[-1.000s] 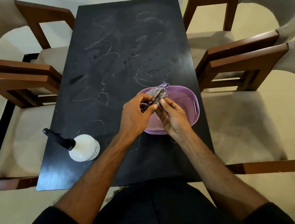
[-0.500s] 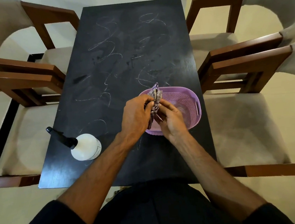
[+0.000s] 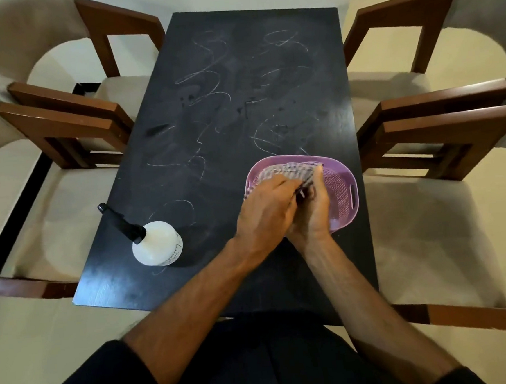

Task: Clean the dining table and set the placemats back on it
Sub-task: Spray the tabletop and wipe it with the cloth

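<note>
Black, and scrawled all over with pale chalky loops, the bench [image 3: 249,125] is plainly not clean yet, and I see no placemats anywhere on it or on the cushioned chairs [image 3: 423,217] round it. Starting at the left: a white spray bottle [image 3: 157,243] with a black trigger head stands near the bench's left edge, well apart from my hands. Moving right, my left hand [image 3: 267,213] lies knuckles up, fingers curled down over a checked cloth [image 3: 286,172]. Hard against it, my right hand [image 3: 315,208] is turned partly on edge, thumb and fingers pinching the same cloth from the other side. Both forearms run in from the near edge and meet above the near-left part of a purple slotted basket [image 3: 341,191], which sits on the right half of the bench; the cloth spreads from my grip across the basket's far-left rim.

I judge this the step of readying the cloth, before wiping begins. Next I need it bunched into one hand, probably the right, and the other freed for the bottle, then firm strokes across the marks.
</note>
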